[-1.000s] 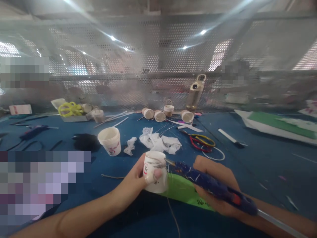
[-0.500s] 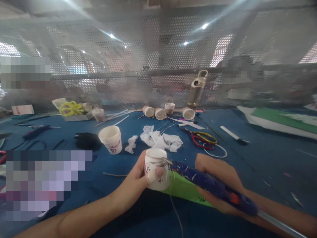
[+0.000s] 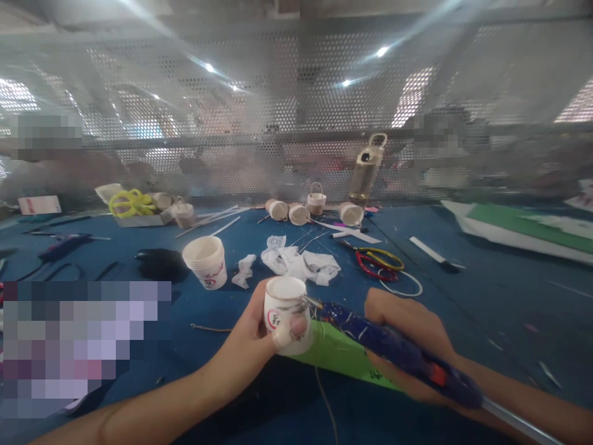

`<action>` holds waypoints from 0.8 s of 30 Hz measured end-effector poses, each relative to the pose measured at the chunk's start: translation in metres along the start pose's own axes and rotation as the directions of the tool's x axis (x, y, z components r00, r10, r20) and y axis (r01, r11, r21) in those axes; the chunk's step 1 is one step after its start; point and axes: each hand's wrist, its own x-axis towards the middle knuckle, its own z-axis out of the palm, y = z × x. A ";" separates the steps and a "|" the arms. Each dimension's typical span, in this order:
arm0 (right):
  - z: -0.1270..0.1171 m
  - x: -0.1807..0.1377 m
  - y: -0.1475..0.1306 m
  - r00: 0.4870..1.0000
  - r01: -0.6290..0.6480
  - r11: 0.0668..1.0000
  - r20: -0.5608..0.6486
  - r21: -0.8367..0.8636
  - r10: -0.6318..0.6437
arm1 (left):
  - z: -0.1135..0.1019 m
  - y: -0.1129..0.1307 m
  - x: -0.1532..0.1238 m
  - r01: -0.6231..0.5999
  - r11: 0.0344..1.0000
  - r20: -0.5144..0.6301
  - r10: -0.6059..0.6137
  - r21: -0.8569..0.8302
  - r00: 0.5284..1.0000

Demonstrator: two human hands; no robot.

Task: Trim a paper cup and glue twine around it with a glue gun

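Observation:
My left hand point(image 3: 269, 327) is wrapped round a white paper cup point(image 3: 286, 303) with red and black print, its mouth tilted up. The thumb, with a pale wrap on it, presses across the cup's side. A blue glue gun point(image 3: 384, 337) lies in the closed grip of my right hand point(image 3: 412, 327); a clear glue stick point(image 3: 523, 423) juts from its rear. Its metal nozzle touches or nearly touches the cup just below the rim. A thin brown string point(image 3: 328, 398) hangs below the cup. Behind it lies a bright green sheet point(image 3: 347, 352) with dark writing.
Stacked paper cups point(image 3: 205, 262) stand to the left, near crumpled white paper point(image 3: 296, 262). Red and yellow handled scissors point(image 3: 377, 262) lie beyond my right hand. Small string-wrapped cups point(image 3: 299, 214) and a water bottle point(image 3: 365, 173) line the perforated screen point(image 3: 259, 123).
The cup in my left hand has shifted slightly left and turned a little, with its print facing more forward. The glue gun stays almost where it was, nozzle near the rim.

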 end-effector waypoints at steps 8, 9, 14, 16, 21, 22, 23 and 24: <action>0.000 -0.001 0.003 0.999 0.023 1.000 0.023 -0.004 -0.023 | 0.001 0.000 -0.001 -0.031 0.997 -0.022 0.032 0.070 0.999; 0.000 -0.002 0.003 0.999 0.019 1.000 0.027 -0.006 -0.019 | 0.001 0.000 -0.001 -0.035 0.996 -0.021 0.037 0.080 0.999; 0.000 -0.002 0.002 1.000 0.009 1.000 0.010 -0.002 -0.009 | 0.001 0.001 -0.001 -0.045 0.993 -0.019 0.047 0.112 0.999; 0.000 -0.002 0.002 1.000 0.010 1.000 0.000 0.004 -0.010 | 0.001 0.002 0.000 -0.054 0.992 -0.013 0.055 0.110 0.998; 0.001 -0.002 0.002 1.000 0.006 1.000 0.001 0.013 -0.006 | 0.000 0.002 0.003 -0.086 0.991 0.016 0.085 0.105 0.996; 0.001 -0.002 0.002 1.000 0.003 1.000 0.002 0.013 -0.003 | -0.001 0.002 0.003 -0.088 0.990 0.013 0.087 0.110 0.996; 0.001 -0.003 0.002 1.000 0.002 1.000 0.002 0.013 -0.002 | -0.001 0.002 0.003 -0.088 0.989 0.012 0.088 0.118 0.996; 0.001 -0.003 0.002 1.000 0.002 1.000 0.001 0.012 -0.002 | -0.002 0.001 0.003 -0.087 0.989 0.011 0.086 0.123 0.996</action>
